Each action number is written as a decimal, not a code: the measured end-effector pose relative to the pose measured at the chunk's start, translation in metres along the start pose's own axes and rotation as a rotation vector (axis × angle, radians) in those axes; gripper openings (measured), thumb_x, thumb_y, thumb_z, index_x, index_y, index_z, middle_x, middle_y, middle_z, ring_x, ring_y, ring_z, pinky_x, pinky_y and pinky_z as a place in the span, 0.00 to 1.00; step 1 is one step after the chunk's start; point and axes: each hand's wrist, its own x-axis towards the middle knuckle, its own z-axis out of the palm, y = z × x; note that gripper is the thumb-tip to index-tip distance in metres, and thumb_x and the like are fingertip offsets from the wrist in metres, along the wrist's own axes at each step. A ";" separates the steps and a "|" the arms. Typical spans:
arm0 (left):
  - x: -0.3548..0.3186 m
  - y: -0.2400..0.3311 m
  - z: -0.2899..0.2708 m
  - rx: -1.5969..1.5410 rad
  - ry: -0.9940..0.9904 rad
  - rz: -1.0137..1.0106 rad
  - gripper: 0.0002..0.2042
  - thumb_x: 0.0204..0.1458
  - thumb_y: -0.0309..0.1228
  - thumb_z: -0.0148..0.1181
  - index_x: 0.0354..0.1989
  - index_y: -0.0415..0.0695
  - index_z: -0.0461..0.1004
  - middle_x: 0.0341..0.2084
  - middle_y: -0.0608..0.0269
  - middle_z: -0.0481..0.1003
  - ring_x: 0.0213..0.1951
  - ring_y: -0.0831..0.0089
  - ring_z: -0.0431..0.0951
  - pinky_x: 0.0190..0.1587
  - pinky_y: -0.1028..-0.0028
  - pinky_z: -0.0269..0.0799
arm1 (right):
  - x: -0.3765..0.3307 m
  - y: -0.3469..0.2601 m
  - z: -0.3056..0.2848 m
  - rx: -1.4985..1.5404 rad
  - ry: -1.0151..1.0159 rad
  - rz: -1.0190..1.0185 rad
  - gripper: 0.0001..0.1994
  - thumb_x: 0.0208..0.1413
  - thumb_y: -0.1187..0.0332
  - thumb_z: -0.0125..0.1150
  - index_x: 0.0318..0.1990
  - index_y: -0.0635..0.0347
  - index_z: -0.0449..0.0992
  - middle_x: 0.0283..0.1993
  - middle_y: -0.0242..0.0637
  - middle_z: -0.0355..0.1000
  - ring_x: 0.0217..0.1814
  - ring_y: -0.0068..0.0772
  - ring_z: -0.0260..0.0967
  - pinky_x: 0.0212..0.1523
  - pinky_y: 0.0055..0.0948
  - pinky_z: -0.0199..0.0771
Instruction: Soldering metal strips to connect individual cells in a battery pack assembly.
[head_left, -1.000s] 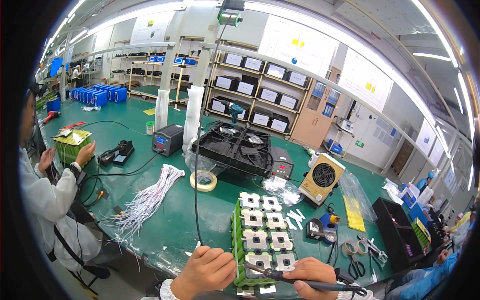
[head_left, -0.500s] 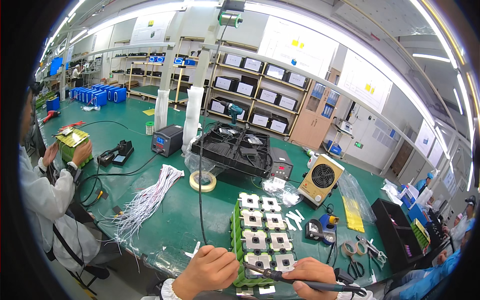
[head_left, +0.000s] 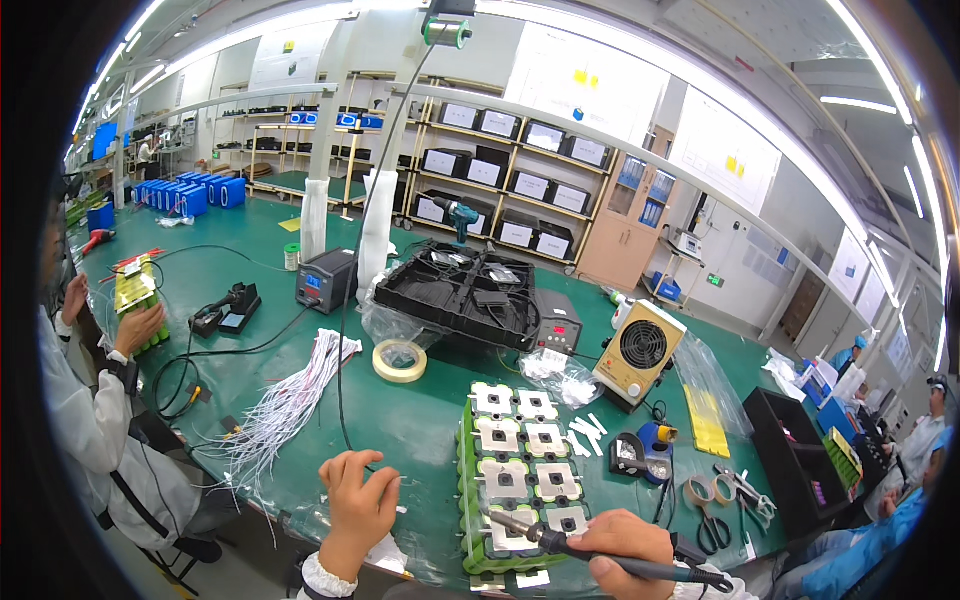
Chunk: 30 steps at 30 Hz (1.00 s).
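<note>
The green worktable [head_left: 420, 425] spreads out around the battery pack [head_left: 522, 478], your landmark here, with the black plastic casing [head_left: 458, 290] well beyond its far end. The pack itself stands on the table just in front of you, its long axis running away from you and its top covered in two rows of pale metal plates. Beyond the pack to the left lies the bundle of white wires [head_left: 300, 400]; beyond it to the right stands the cream fan unit [head_left: 640, 350]. The black tube [head_left: 341, 400] hangs down to the left of the pack, ending at your left hand [head_left: 360, 510], which is raised off the pack's left side with its fingers curled; you cannot tell from here whether they pinch the tube. Your right hand [head_left: 628, 548] is the nearer one, at the pack's near right corner, closed around the soldering iron [head_left: 552, 541]. From that grip the pack lies to the left and slightly away, so the iron slants across its near end, athwart the long axis. The iron's tip [head_left: 494, 516] is over the near left plate [head_left: 516, 534]; whether it touches metal is too fine to tell.
</note>
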 end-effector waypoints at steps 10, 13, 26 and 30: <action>-0.022 0.000 0.011 0.017 -0.058 -0.073 0.09 0.42 0.25 0.69 0.33 0.46 0.80 0.54 0.58 0.72 0.57 0.51 0.66 0.60 0.54 0.56 | -0.036 0.074 -0.038 -0.228 0.454 0.277 0.12 0.59 0.72 0.61 0.48 0.67 0.81 0.40 0.47 0.78 0.45 0.45 0.76 0.50 0.38 0.75; -0.022 -0.002 0.009 0.098 -0.060 -0.029 0.07 0.46 0.25 0.68 0.34 0.46 0.81 0.51 0.54 0.74 0.54 0.51 0.71 0.57 0.57 0.62 | -0.063 0.107 -0.051 -0.448 0.578 0.344 0.13 0.58 0.72 0.62 0.49 0.66 0.81 0.41 0.48 0.79 0.44 0.47 0.76 0.49 0.39 0.75; -0.030 -0.030 0.019 0.216 -0.079 0.070 0.10 0.46 0.28 0.74 0.38 0.46 0.84 0.55 0.44 0.74 0.50 0.49 0.74 0.54 0.54 0.67 | -0.109 0.185 -0.110 -0.622 0.692 0.509 0.11 0.62 0.66 0.59 0.43 0.63 0.82 0.38 0.49 0.79 0.40 0.52 0.76 0.43 0.43 0.75; -0.002 -0.041 0.029 0.116 0.103 0.453 0.08 0.50 0.28 0.70 0.38 0.45 0.82 0.43 0.44 0.75 0.44 0.51 0.73 0.46 0.54 0.67 | -0.102 0.198 -0.137 -0.895 0.747 0.534 0.12 0.64 0.64 0.54 0.36 0.61 0.80 0.35 0.46 0.78 0.39 0.54 0.74 0.41 0.47 0.72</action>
